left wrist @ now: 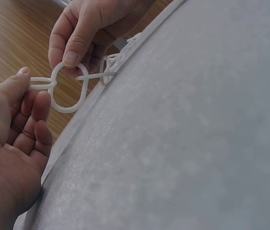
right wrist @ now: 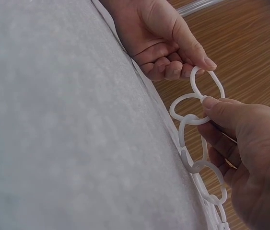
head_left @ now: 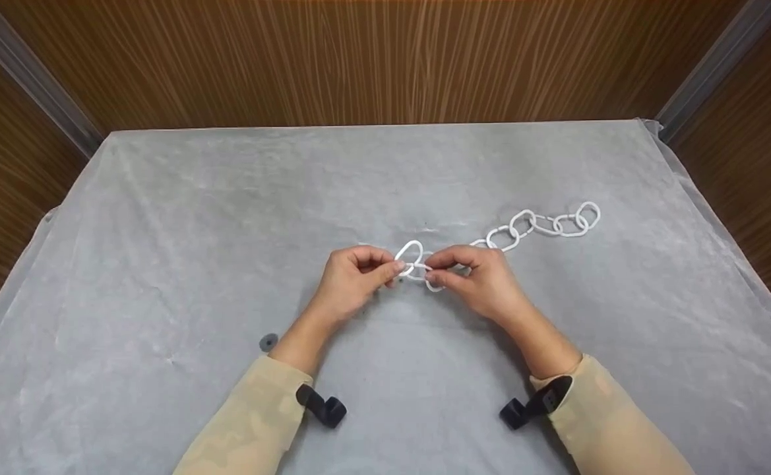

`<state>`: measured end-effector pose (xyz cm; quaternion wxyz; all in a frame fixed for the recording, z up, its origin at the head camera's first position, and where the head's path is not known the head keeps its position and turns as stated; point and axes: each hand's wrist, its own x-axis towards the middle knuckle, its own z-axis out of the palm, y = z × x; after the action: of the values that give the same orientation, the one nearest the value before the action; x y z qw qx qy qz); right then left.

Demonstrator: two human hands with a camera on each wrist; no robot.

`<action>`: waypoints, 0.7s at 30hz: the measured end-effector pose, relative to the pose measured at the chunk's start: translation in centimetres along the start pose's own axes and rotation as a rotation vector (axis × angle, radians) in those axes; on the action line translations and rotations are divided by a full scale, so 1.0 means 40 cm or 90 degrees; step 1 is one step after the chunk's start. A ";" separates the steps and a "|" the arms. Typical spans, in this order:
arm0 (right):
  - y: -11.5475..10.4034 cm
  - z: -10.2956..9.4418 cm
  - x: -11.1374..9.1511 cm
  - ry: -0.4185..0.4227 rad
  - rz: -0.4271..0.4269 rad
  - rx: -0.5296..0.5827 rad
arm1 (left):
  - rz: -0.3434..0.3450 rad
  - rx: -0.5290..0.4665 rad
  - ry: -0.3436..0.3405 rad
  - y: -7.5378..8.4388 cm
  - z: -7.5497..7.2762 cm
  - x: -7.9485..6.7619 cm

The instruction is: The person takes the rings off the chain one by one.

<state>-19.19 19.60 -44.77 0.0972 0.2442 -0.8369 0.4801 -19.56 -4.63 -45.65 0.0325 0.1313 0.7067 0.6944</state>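
Note:
A white chain (head_left: 504, 237) of oval plastic links runs from between the two hands out to the right across the cloth. My left hand (head_left: 355, 280) pinches the end link (head_left: 413, 249) between thumb and fingers. The neighbouring link (left wrist: 66, 111) passes through it, and my right hand (head_left: 484, 277) pinches that one. In the right wrist view more links (right wrist: 192, 167) hang down below my right fingers (right wrist: 216, 108) towards the cloth. Part of the chain is hidden behind the right hand in the head view.
A grey cloth (head_left: 194, 218) covers the table. A small dark grey disc (head_left: 268, 342) with a central hole lies beside the left wrist. Wood-grain panels (head_left: 385, 59) stand at the back and sides. Both sleeves carry black wrist mounts (head_left: 322, 406).

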 end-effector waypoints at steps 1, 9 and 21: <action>0.000 0.001 0.000 -0.001 -0.001 0.002 | -0.001 -0.003 0.001 -0.001 -0.001 -0.001; 0.000 0.003 0.001 -0.011 0.007 0.015 | -0.001 -0.013 -0.006 -0.005 -0.003 0.000; 0.004 0.002 -0.002 -0.016 0.005 0.018 | -0.006 -0.047 -0.011 -0.010 -0.001 0.000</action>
<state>-19.20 19.61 -44.95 0.0816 0.2485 -0.8320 0.4892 -19.62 -4.67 -46.04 0.0465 0.1329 0.6808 0.7188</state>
